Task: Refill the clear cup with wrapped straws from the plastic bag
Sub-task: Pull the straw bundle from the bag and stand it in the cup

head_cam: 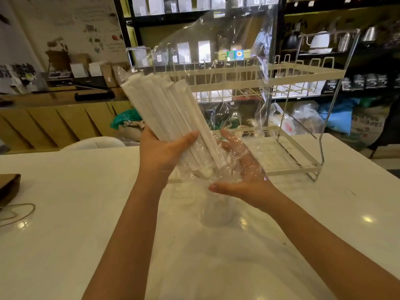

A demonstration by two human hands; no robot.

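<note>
A thick bundle of white paper-wrapped straws [164, 111] stands tilted, its tops leaning left, above the table. My left hand [164, 152] is closed around the lower part of the bundle. The clear plastic bag [233, 61] rises crumpled and see-through behind and to the right of the straws, and its lower part drapes over my right hand [240, 172]. That hand is spread with fingers apart, palm against the bag film. The clear cup [216, 211] stands on the table directly below both hands, faint and blurred.
A white two-tier wire rack [303, 72] stands on the white table [65, 234] behind the hands. A brown paper bag [8, 187] with cord handles lies at the left edge. Shelves with kettles and packages fill the background.
</note>
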